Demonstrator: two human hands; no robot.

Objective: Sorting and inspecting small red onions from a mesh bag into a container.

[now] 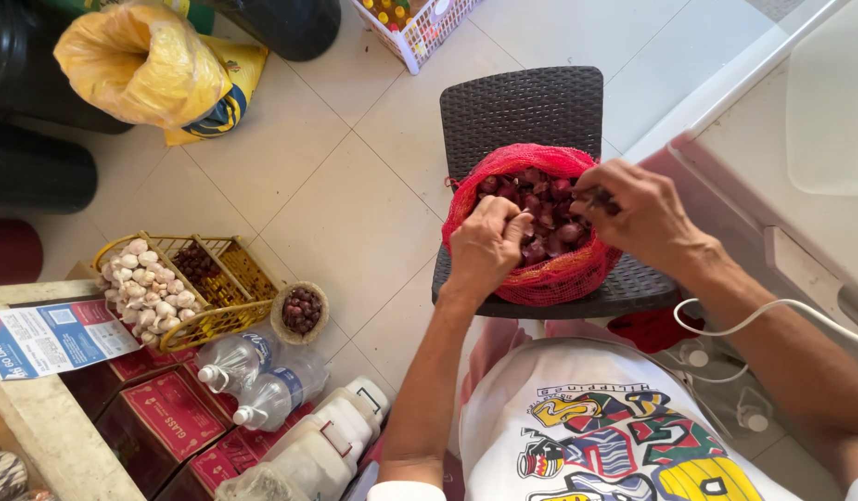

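A red mesh sack (550, 278) full of small dark red shallots (540, 209) rests on a dark woven plastic stool (522, 107). My left hand (485, 246) is closed at the sack's near left rim, fingers curled on the mesh or the shallots there. My right hand (633, 213) reaches into the sack from the right and pinches a shallot (596, 197) between its fingertips.
A yellow wire basket (225, 278) with garlic bulbs (146, 283) and a small bowl of shallots (301, 311) sit to the left. Plastic bottles (262, 376), white jugs (332, 436) and red boxes (169, 417) lie below. A yellow bag (141, 60) stands at the top left, a white counter (800, 167) on the right.
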